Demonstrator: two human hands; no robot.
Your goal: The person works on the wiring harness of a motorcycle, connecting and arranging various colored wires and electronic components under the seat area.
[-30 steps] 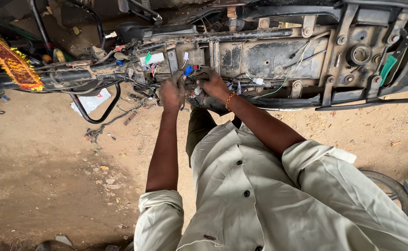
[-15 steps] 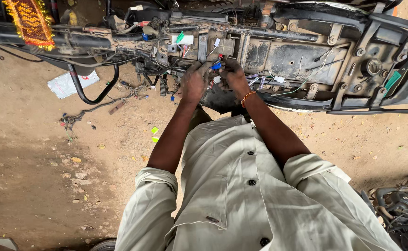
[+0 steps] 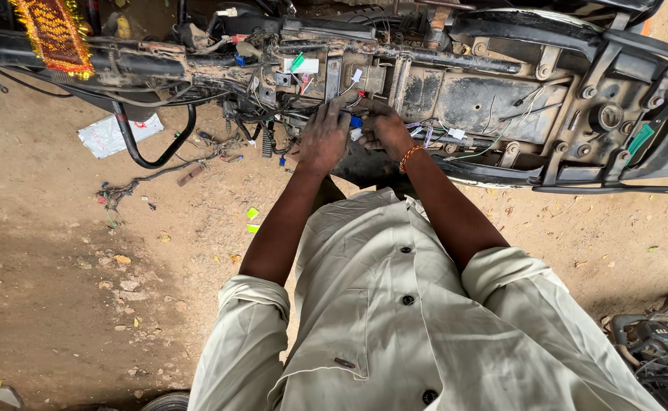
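Observation:
A stripped scooter frame [image 3: 501,99] lies across the top of the view with its wiring bare. My left hand [image 3: 322,137] rests on the bundle of wires and plugs at the frame's middle, fingers curled over it. My right hand [image 3: 383,129], with an orange bead band at the wrist, pinches small wires beside a blue connector [image 3: 356,122]. The two hands almost touch. White plugs [image 3: 455,134] hang on thin wires just right of them. What the fingers pinch is hidden under the hands.
A loose wire harness [image 3: 159,175] trails on the dirt at the left, near a white plastic bag [image 3: 109,135] and two small green bits [image 3: 251,219]. An orange embroidered cloth [image 3: 56,34] hangs top left. Engine parts [image 3: 653,342] sit bottom right.
The view has shifted, so the frame sits a little lower and further right in view. Both hands stay at the same wiring spot, with the left hand now spread flatter over the bundle.

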